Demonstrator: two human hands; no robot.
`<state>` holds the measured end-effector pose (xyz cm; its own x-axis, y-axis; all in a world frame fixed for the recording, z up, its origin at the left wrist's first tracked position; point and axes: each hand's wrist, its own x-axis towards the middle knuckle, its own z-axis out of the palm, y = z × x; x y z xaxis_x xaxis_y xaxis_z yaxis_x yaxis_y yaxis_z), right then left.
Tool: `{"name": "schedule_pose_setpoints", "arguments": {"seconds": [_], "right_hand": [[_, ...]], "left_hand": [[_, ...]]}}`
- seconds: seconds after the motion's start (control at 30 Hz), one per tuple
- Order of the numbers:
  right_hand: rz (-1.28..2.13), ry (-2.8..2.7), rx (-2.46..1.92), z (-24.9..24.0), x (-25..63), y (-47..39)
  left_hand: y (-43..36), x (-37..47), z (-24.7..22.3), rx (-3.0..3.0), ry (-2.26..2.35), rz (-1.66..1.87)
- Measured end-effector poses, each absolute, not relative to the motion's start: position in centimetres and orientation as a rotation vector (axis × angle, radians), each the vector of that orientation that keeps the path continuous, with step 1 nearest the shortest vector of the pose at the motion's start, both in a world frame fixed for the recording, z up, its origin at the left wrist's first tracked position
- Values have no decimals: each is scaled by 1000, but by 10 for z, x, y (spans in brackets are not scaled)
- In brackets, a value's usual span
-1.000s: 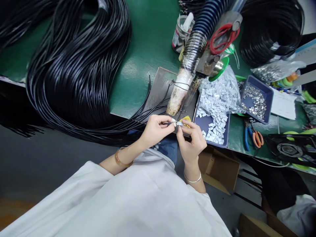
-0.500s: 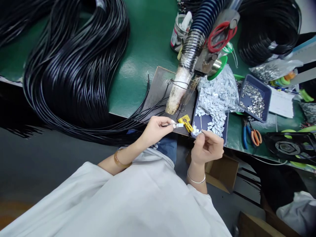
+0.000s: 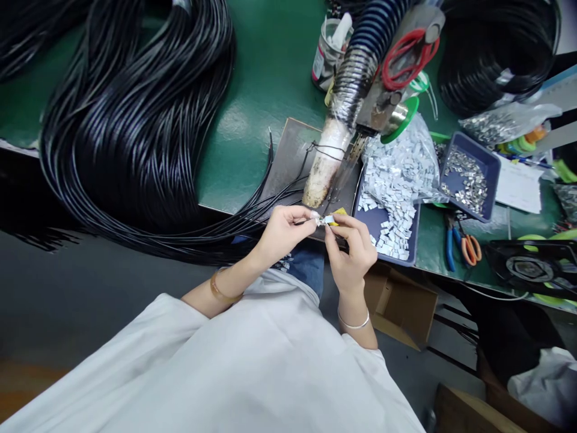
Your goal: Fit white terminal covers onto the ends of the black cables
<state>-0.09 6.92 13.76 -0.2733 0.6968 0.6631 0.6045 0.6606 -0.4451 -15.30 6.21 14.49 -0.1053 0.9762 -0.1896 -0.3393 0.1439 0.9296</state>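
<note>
My left hand [image 3: 288, 231] is closed in a pinch on the end of a black cable, where a small metal connector [image 3: 320, 221] sticks out past the fingertips. A small pale, flat piece [image 3: 329, 220] sits at the tip of that connector. Fingers of my right hand [image 3: 354, 243] are pinched at the far side of this piece. Just behind the fingertips a yellow tool [image 3: 340, 211] is mostly covered by my right hand. Close by on the right, a blue tray [image 3: 378, 218] holds many such pale pieces, some in a clear bag [image 3: 417, 144].
A hose [image 3: 336, 144] hangs down over the metal plate [image 3: 288, 150]. Black cable bundles [image 3: 135, 120] cover the left side. To the right are a second blue tray [image 3: 490, 180] of metal parts, orange- and blue-handled pliers [image 3: 471, 249] and a black fan [image 3: 527, 269].
My right hand has moved left from the tray's edge to the connector, and its fingers now meet the pale piece. My left hand stays nearly in place, still pinching the cable.
</note>
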Motion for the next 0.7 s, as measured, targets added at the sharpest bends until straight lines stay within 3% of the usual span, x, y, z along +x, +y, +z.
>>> {"name": "schedule_pose_setpoints", "arguments": {"seconds": [0.57, 0.7], "right_hand": [[173, -1955, -985, 138, 3, 66], [323, -1853, -1074, 139, 7, 67]], "left_hand": [[59, -153, 142, 920, 1197, 1240], [57, -154, 140, 979, 1183, 1212]]}}
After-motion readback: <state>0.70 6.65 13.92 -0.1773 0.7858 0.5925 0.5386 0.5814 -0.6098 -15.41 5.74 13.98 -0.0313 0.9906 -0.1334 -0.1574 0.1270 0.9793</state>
